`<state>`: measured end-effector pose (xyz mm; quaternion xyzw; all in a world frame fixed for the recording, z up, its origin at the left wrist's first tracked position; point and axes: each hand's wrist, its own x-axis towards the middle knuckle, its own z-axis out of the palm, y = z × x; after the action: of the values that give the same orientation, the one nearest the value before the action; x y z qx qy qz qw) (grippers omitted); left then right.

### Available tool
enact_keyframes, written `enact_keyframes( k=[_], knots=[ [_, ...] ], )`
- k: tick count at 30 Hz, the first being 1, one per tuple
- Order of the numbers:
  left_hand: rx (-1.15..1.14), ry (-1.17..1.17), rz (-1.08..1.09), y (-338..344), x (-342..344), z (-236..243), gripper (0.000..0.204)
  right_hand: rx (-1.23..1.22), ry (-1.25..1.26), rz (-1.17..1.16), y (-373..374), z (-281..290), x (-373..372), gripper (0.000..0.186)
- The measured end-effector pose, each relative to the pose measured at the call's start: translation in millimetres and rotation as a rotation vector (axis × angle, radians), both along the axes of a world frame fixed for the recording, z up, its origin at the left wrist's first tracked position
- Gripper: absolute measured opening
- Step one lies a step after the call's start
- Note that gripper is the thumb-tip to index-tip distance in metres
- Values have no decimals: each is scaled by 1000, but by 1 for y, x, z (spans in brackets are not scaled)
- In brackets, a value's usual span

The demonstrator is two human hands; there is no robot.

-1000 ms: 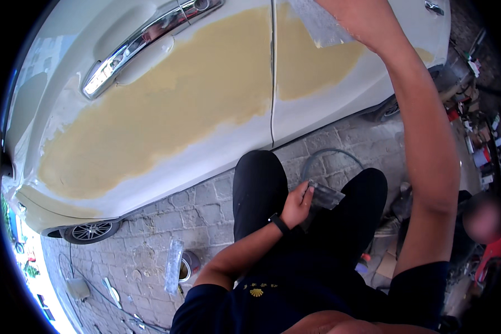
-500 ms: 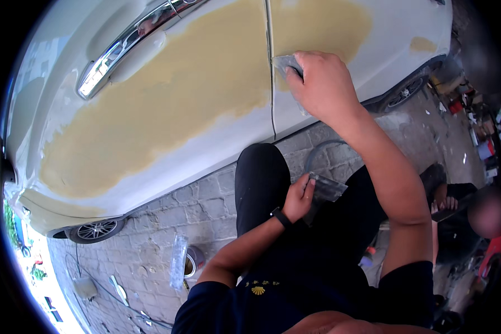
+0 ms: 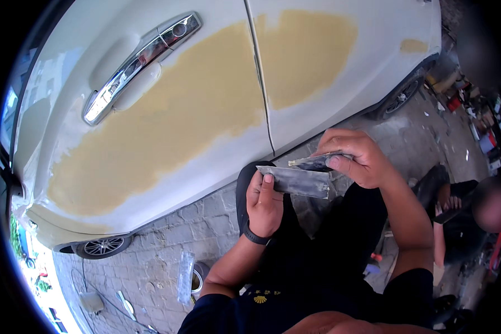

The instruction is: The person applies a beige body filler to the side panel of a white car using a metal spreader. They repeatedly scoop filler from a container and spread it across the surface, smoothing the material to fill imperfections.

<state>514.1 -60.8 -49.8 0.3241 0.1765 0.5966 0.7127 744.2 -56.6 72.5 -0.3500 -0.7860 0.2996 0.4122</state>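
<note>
My left hand [image 3: 264, 203] grips a flat grey putty spreader [image 3: 301, 183], thumb on its upper face. My right hand [image 3: 362, 158] pinches a second dark spreader [image 3: 317, 162], which has a dab of yellowish putty at its corner. The two blades are held close together, above my knees; whether they touch I cannot tell. Beyond them stands the white car's side, with a broad tan filler patch [image 3: 172, 119] on one door and a smaller filler patch [image 3: 306, 58] across the panel gap. A chrome door handle [image 3: 133, 69] sits above the larger patch.
On the paving, left of my left arm, are an open tin [image 3: 199, 278] and a long pale strip [image 3: 186, 277]. A cable [image 3: 108, 300] runs along the ground. Another person [image 3: 456, 222] is close at my right, near scattered clutter.
My right hand has come away from the car panel and down toward my knees with its spreader. My left hand has risen, bringing its spreader up beside the other one.
</note>
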Motion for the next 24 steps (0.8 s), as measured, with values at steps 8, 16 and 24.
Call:
enact_keyframes(
  k=[8, 16, 24],
  knots=[
    [10, -145, 72, 16, -30, 45, 25, 756, -429, -512, 56, 90, 28, 23],
    [11, 46, -41, -34, 0, 0, 28, 1311, -480, -553, 141, 122, -14, 28],
    [49, 98, -40, -22, -1, 5, 24, 422, 266, -200, 19, 24, 28, 24]
  ],
)
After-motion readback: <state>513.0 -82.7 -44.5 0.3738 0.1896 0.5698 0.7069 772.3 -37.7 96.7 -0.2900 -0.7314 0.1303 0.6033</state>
